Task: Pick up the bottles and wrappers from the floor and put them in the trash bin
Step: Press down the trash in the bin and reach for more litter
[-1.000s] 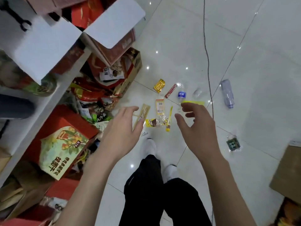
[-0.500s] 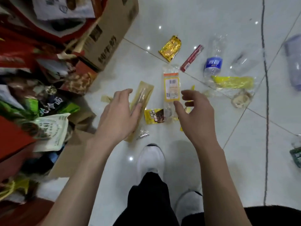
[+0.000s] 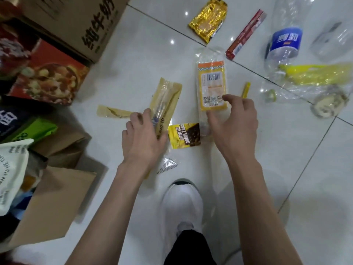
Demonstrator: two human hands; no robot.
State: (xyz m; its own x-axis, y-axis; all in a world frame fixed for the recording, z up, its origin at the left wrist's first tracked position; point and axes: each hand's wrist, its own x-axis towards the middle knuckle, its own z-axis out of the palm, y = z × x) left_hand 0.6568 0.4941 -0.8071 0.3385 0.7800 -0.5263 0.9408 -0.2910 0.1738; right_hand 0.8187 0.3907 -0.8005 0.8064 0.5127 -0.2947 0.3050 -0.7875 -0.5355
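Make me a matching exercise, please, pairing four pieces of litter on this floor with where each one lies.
Things
1. crinkled gold foil wrapper
2. clear plastic bottle with a blue label
3. long tan wrapper
4. small yellow and brown wrapper

Places
A. between the left hand and the right hand
B. partly under the left hand
C. at the top edge of the view, right of the brown cardboard box
D. just right of the thin red stick wrapper

Pairs: 1-C, 2-D, 3-B, 4-A
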